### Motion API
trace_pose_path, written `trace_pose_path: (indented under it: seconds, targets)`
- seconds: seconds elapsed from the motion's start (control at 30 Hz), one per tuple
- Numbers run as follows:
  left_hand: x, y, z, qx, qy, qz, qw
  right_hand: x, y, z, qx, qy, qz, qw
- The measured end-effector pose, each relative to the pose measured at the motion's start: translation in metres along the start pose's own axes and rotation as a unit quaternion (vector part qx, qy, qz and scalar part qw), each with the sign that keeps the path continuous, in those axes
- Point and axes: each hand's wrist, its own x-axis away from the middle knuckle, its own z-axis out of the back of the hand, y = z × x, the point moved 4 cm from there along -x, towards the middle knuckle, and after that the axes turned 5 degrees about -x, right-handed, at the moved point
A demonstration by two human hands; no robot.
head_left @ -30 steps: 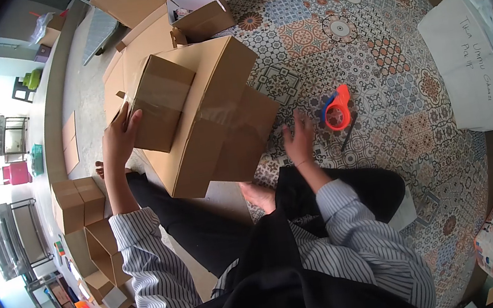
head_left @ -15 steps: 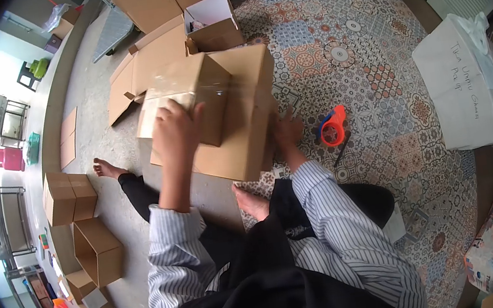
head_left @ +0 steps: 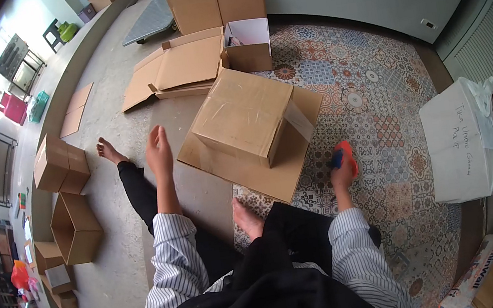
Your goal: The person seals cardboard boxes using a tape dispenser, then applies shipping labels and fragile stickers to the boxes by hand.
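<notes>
A taped brown cardboard box (head_left: 247,113) rests in front of me on a wider piece of cardboard (head_left: 243,176), whose edges stick out around its base. Clear tape shines on the box's top and sides. My left hand (head_left: 160,153) is raised to the left of the box, apart from it, holding nothing, its fingers stretched out. On the patterned floor to the right, my right hand (head_left: 342,175) is closed around an orange and blue tape dispenser (head_left: 348,156); the hand covers part of it.
Folded cardboard (head_left: 185,65) and a white-lined box (head_left: 250,54) lie ahead, near a grey trolley (head_left: 149,22). Several small boxes (head_left: 76,229) stand on the left. To the right are a white bag with handwriting (head_left: 454,145) and a ThinWall package (head_left: 474,276).
The box and its wider cardboard have been set down and turned. My left hand has come off the box to the left. My right hand has moved right and taken hold of the tape dispenser.
</notes>
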Motion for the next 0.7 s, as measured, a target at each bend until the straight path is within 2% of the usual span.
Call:
trace_pose_path:
  seconds: [0.03, 0.07, 0.1, 0.13, 0.17, 0.2, 0.23, 0.27, 0.3, 0.33, 0.37, 0.4, 0.43, 0.5, 0.57, 0.6, 0.63, 0.67, 0.7]
  targets:
    - [-0.007, -0.052, -0.001, 0.079, -0.033, 0.081, 0.993, -0.008, 0.000, 0.018, -0.033, -0.024, -0.041, 0.998]
    - [-0.002, -0.068, -0.001, 0.084, -0.031, 0.082, 0.993, -0.016, 0.005, 0.030, -0.065, -0.048, -0.083, 0.993]
    - [0.016, -0.092, -0.007, 0.294, -0.088, 0.281, 0.909, -0.025, 0.019, 0.037, -0.074, -0.086, -0.120, 0.986]
    - [0.039, -0.111, -0.019, 0.477, -0.139, 0.453, 0.741, -0.034, 0.036, 0.047, -0.082, -0.123, -0.155, 0.977]
    - [0.047, -0.139, -0.034, 0.507, -0.175, 0.415, 0.735, -0.038, 0.055, 0.051, -0.144, -0.062, -0.106, 0.982]
    - [0.056, -0.133, -0.038, 0.496, -0.153, 0.420, 0.744, -0.041, 0.070, 0.060, -0.260, -0.139, -0.149, 0.944]
    - [0.066, -0.123, -0.050, 0.485, -0.131, 0.427, 0.752, -0.040, 0.068, 0.075, -0.256, -0.132, -0.144, 0.947]
    - [0.072, -0.117, -0.065, 0.493, -0.132, 0.429, 0.746, -0.038, 0.065, 0.094, -0.371, -0.123, -0.175, 0.904]
    - [0.077, -0.106, -0.080, 0.537, -0.161, 0.364, 0.743, -0.035, 0.057, 0.116, -0.479, -0.114, -0.203, 0.846]
    - [0.083, -0.095, -0.091, 0.578, -0.186, 0.297, 0.737, -0.031, 0.048, 0.139, -0.471, -0.113, -0.199, 0.852]
    - [0.090, -0.089, -0.100, 0.583, -0.184, 0.301, 0.732, -0.026, 0.036, 0.161, -0.483, -0.107, -0.219, 0.841]
    - [0.098, -0.087, -0.102, 0.598, -0.115, 0.330, 0.721, -0.020, 0.020, 0.184, -0.495, -0.101, -0.240, 0.829]
    - [0.105, -0.086, -0.102, 0.610, -0.044, 0.356, 0.707, -0.013, -0.021, 0.210, -0.495, -0.097, -0.201, 0.840]
    - [0.124, -0.082, -0.092, 0.621, -0.045, 0.356, 0.697, -0.005, -0.076, 0.241, -0.492, -0.100, -0.159, 0.850]
    - [0.141, -0.081, -0.080, 0.558, -0.103, 0.383, 0.729, -0.004, -0.111, 0.257, -0.438, -0.149, -0.020, 0.886]
    - [0.145, -0.083, -0.069, 0.531, -0.113, 0.409, 0.733, -0.001, -0.128, 0.262, -0.435, -0.156, -0.018, 0.887]
    - [0.142, -0.083, -0.055, 0.533, -0.107, 0.413, 0.731, 0.004, -0.158, 0.269, -0.395, -0.167, 0.092, 0.899]
    - [0.130, -0.080, -0.028, 0.321, -0.054, 0.280, 0.903, 0.011, -0.188, 0.275, -0.350, -0.174, 0.202, 0.898]
    - [0.118, -0.066, -0.001, 0.076, 0.001, 0.123, 0.989, 0.018, -0.211, 0.279, -0.346, -0.177, 0.206, 0.898]
